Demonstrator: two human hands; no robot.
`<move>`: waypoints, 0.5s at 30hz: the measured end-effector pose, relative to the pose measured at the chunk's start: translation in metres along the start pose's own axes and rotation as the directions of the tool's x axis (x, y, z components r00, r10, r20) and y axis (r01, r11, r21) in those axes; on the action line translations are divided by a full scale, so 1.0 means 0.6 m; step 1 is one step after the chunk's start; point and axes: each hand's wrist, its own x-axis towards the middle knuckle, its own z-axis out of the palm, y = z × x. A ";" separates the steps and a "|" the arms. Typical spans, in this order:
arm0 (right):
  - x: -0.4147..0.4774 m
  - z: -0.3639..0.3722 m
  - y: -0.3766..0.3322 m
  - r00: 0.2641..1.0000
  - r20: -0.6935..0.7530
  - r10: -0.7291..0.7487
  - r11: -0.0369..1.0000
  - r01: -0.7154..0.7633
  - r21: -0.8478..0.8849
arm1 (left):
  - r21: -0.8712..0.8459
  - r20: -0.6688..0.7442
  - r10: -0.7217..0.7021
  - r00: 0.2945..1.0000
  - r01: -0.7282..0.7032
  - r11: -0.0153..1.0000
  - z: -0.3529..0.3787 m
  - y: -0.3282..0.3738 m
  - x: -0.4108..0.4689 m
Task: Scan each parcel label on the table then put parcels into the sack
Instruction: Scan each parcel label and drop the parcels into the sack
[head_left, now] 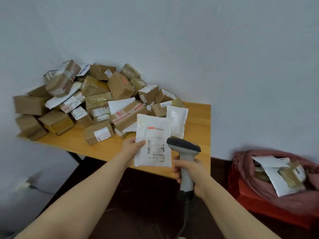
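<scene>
White mailer (152, 140) and scanner (185, 159) in hands.

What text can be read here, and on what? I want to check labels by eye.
"647 L 14 00 47", upside down, end uncertain: flat white plastic mailer held by the left hand.
Its red header, small print: blurred.
Labels on the brown cardboard boxes: too small to read.
No text visible on the grey handheld scanner, right hand.

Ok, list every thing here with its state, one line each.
envelope: held up, label facing the camera, pinched by the left hand.
scanner: gripped by the right hand, head beside the label.
sack: open, parcels inside.
boxes: piled on the table.
</scene>
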 end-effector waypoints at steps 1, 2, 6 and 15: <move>-0.019 0.015 0.014 1.000 0.015 -0.001 1.000 0.001 -0.026 | -0.009 -0.012 -0.002 1.000 0.002 1.000 -0.019 -0.004 -0.018; -0.037 0.030 0.026 0.999 0.036 0.001 0.998 0.001 -0.055 | -0.021 -0.019 0.001 1.000 -0.001 1.000 -0.039 -0.009 -0.034; -0.095 0.090 0.046 0.993 0.119 -0.010 0.977 0.035 -0.208 | -0.034 -0.080 0.035 0.996 -0.038 0.999 -0.118 -0.009 -0.088; -0.123 0.221 0.045 0.969 0.238 -0.067 0.728 0.210 -0.653 | 0.328 -0.126 0.176 0.976 -0.127 0.936 -0.277 0.038 -0.104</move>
